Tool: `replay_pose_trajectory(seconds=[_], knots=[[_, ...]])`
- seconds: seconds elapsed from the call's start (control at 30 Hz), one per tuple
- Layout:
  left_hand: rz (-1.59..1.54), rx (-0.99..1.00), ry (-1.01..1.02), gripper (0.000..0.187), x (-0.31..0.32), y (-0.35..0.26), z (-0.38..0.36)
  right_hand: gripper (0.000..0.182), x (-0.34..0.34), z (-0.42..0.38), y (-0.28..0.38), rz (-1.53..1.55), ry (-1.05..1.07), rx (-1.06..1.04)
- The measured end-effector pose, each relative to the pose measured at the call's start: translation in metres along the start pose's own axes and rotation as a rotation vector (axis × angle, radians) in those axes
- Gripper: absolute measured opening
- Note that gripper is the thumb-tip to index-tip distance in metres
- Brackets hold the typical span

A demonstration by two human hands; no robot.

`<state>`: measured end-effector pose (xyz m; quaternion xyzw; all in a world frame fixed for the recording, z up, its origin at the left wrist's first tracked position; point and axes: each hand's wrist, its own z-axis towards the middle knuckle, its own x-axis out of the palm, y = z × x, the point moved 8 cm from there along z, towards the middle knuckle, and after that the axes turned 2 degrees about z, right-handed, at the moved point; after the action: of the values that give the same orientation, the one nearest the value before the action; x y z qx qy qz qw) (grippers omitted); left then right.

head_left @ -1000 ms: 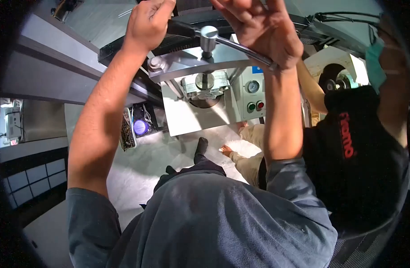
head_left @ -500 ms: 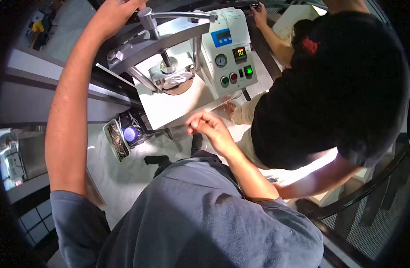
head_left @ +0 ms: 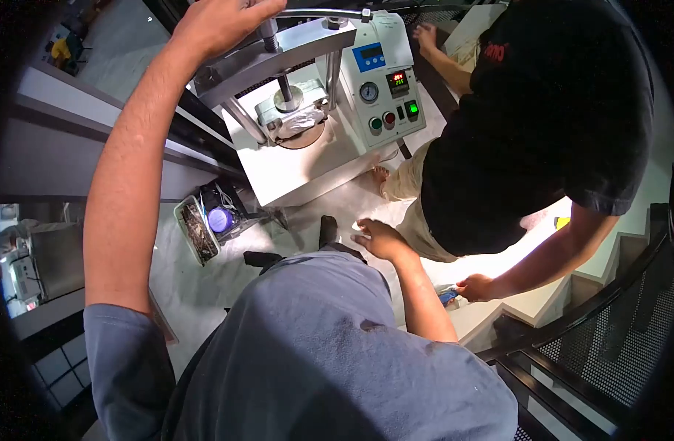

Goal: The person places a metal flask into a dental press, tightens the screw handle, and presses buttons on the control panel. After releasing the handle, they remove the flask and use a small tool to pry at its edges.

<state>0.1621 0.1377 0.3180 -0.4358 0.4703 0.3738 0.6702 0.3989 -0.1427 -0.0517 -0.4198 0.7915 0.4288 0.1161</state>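
Note:
My left hand [head_left: 221, 23] is raised and closed on the metal handle [head_left: 318, 12] at the top of a white bench press [head_left: 300, 173]. Below the handle a screw shaft runs down to a metal head [head_left: 293, 110] sitting on a round brown plate. My right hand [head_left: 377, 237] hangs low by my waist, holding nothing, its fingers loosely bent. The press's control box [head_left: 384, 81] carries a blue display, a gauge, a lit green switch and green and red buttons.
A person in a black shirt [head_left: 550, 110] stands close on the right, one hand [head_left: 475, 287] on a small blue object at a white ledge. A tray of small parts [head_left: 196, 234] and a purple-lidded jar [head_left: 219, 219] lie on the floor. Black mesh railing [head_left: 608, 353] is at lower right.
My right hand has left the handle and dropped to my waist. My view has tilted down, and the person in black has shifted right and reached down to the ledge.

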Motion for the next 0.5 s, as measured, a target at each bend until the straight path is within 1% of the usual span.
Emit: replay_pose_trajectory(seconds=[0.03, 0.07, 0.1, 0.13, 0.17, 0.23, 0.27, 0.3, 0.33, 0.37, 0.4, 0.43, 0.47, 0.5], knots=[[0.000, 0.003, 0.004, 0.062, 0.001, -0.001, 0.000, 0.052, -0.007, 0.006, 0.009, 0.033, -0.051, -0.012], [0.009, -0.011, -0.003, 0.057, 0.000, -0.002, -0.001, 0.049, -0.012, 0.016, 0.015, 0.055, -0.110, -0.072], [0.019, -0.026, -0.013, 0.052, -0.001, -0.002, -0.001, 0.048, -0.024, 0.019, 0.027, 0.098, -0.258, -0.182], [0.018, -0.025, -0.013, 0.052, -0.002, -0.003, -0.002, 0.047, -0.038, 0.019, 0.038, 0.137, -0.406, -0.293], [0.015, -0.033, -0.024, 0.052, -0.004, -0.004, -0.003, 0.047, -0.042, 0.027, 0.043, 0.135, -0.407, -0.294], [0.012, -0.044, -0.029, 0.052, 0.002, 0.003, -0.001, 0.046, -0.079, 0.018, 0.063, 0.031, -0.818, -0.468], [0.048, 0.011, -0.124, 0.050, 0.005, 0.011, 0.004, 0.046, -0.088, 0.022, 0.065, 0.031, -0.817, -0.469], [0.085, 0.066, -0.219, 0.049, 0.003, 0.016, 0.007, 0.050, -0.103, 0.022, 0.064, 0.155, -0.864, -0.426], [0.086, 0.066, -0.221, 0.049, 0.003, 0.021, 0.010, 0.055, -0.117, 0.025, 0.059, 0.279, -0.911, -0.382], [0.066, 0.083, -0.193, 0.054, 0.005, 0.023, 0.012, 0.055, -0.124, 0.035, 0.055, 0.280, -0.913, -0.384], [0.045, 0.099, -0.164, 0.060, 0.007, 0.023, 0.013, 0.065, -0.136, 0.035, 0.048, 0.272, -1.084, -0.418], [0.045, 0.100, -0.165, 0.060, 0.006, 0.022, 0.014, 0.074, -0.150, 0.031, 0.044, 0.263, -1.254, -0.453], [0.047, 0.085, -0.134, 0.058, 0.008, 0.022, 0.013, 0.074, -0.158, 0.039, 0.041, 0.263, -1.255, -0.451], [0.049, 0.069, -0.105, 0.056, 0.009, 0.022, 0.014, 0.084, -0.170, 0.045, 0.034, 0.313, -1.282, -0.369]])
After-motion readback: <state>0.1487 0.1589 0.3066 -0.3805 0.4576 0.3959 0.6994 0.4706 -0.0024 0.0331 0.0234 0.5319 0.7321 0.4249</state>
